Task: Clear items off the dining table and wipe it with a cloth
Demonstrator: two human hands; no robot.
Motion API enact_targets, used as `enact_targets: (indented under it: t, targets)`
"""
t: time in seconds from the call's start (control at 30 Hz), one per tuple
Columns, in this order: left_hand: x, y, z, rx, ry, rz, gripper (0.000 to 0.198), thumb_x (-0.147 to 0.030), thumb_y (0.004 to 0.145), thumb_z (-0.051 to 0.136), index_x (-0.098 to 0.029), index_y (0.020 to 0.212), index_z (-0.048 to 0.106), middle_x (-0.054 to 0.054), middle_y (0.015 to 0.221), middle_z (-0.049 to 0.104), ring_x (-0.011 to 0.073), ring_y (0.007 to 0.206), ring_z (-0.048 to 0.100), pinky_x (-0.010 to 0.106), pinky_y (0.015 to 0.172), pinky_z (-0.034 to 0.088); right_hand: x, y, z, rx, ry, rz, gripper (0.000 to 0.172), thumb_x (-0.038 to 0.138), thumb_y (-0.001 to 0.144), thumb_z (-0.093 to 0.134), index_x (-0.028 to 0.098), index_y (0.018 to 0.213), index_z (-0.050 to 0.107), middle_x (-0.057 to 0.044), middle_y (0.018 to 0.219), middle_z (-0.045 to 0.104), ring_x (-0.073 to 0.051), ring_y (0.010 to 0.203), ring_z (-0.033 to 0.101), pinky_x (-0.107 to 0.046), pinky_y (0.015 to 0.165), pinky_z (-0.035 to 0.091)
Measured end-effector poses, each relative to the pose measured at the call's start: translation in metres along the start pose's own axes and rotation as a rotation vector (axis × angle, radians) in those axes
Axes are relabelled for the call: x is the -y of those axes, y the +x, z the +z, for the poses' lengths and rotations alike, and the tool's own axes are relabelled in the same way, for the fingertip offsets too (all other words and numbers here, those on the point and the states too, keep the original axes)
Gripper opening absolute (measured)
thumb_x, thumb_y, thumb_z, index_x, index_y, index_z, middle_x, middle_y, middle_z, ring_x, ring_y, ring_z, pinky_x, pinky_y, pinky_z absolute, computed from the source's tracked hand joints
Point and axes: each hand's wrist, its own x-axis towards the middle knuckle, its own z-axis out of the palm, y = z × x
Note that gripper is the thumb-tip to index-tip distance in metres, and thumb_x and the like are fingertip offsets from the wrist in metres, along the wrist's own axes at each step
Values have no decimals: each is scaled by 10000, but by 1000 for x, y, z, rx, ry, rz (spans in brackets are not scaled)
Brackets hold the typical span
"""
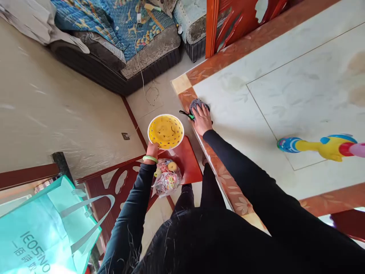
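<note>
My left hand point(152, 151), with a pale green bangle at the wrist, grips the near rim of a round yellow basket point(165, 131). This basket has a white rim, slotted sides and a few dark bits inside. My right hand point(202, 119) lies over a fluffy grey cleaning cloth point(196, 102) at the table's corner, its fingers bent onto it. A black loop and a bit of green stick out beside the cloth. Beneath the hand is the pale table top point(228, 95) with its reddish patterned border.
A plastic bag of fruit point(168, 179) sits on a red chair point(191, 163) below the basket. A turquoise bag point(42, 224) stands at lower left. A yellow and blue toy point(327, 147) lies on the table. Behind are a sofa point(155, 49) and a white cable point(142, 70).
</note>
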Motion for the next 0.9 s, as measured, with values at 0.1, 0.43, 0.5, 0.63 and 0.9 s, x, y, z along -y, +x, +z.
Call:
enact_targets:
  t: [0.1,0.43,0.5,0.63,0.9]
  targets:
    - [-40,-15,27,51,-41,20,664,39,857,543,-207,1469,614,68,1078,776,252,1090,794,407,940,696,-4,-96,1,42,24,-73,661,148,981,510,142,1642,518,-147,1758,394,-332,1687,238,-616,1391,243]
    - [-64,-67,116,408,-191,-80,677,51,893,496,-150,1535,573,105,1082,796,263,1045,810,470,968,691,-81,-193,-32,-125,-122,325,671,214,999,474,116,1663,484,-180,1756,383,-390,1675,270,-662,1358,278]
    - [-60,-73,114,395,-208,-86,677,42,879,529,-164,1521,585,102,1075,800,268,1048,810,461,965,693,-83,-84,-41,-134,-118,405,707,182,1002,475,56,1694,402,-200,1795,285,-384,1700,181,-672,1373,204]
    - [-54,-80,94,291,-255,-96,692,48,821,576,-160,1480,613,99,1089,805,282,1109,799,435,973,695,-44,-35,-28,-84,-75,260,681,111,992,463,69,1672,460,-189,1777,336,-377,1687,226,-632,1388,204]
    - [-5,-80,33,162,-278,-151,775,55,807,571,-186,1544,585,179,1359,755,328,1151,797,416,852,727,-43,-330,-1,-70,-120,297,652,170,956,485,181,1599,590,-162,1651,544,-379,1581,461,-632,1285,432]
